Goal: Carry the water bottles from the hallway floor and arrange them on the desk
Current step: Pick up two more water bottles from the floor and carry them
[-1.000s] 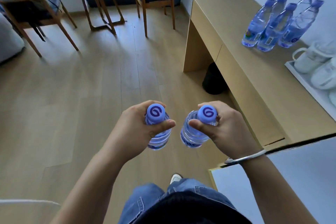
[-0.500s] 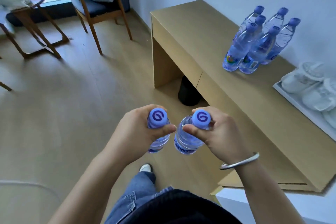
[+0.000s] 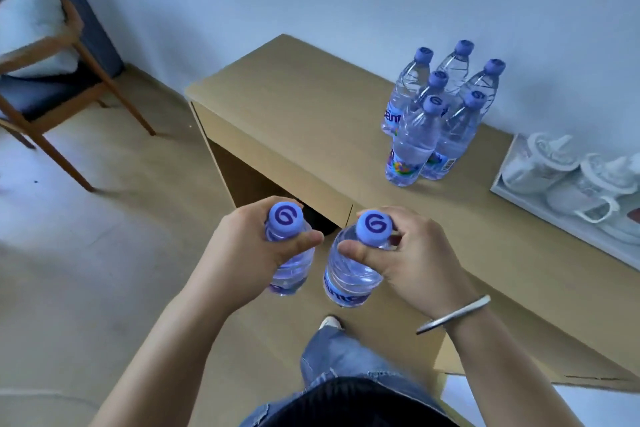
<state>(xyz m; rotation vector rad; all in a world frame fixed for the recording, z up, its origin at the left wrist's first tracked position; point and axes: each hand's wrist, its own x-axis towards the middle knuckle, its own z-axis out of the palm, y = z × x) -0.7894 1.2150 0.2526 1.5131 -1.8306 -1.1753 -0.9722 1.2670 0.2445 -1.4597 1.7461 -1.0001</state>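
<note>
Left hand (image 3: 249, 253) and right hand (image 3: 415, 260) each grip a water bottle by the neck — left bottle (image 3: 289, 253), right bottle (image 3: 353, 270) — near the surface (image 3: 294, 108), where six bottles (image 3: 433, 121) stand clustered beside a tray (image 3: 498, 189) of cups (image 3: 568, 177).

We see six bottles (image 3: 433, 115) clustered near the desk's (image 3: 294, 108) back edge, left of a tray (image 3: 502, 184) holding cups (image 3: 554, 163).
</note>
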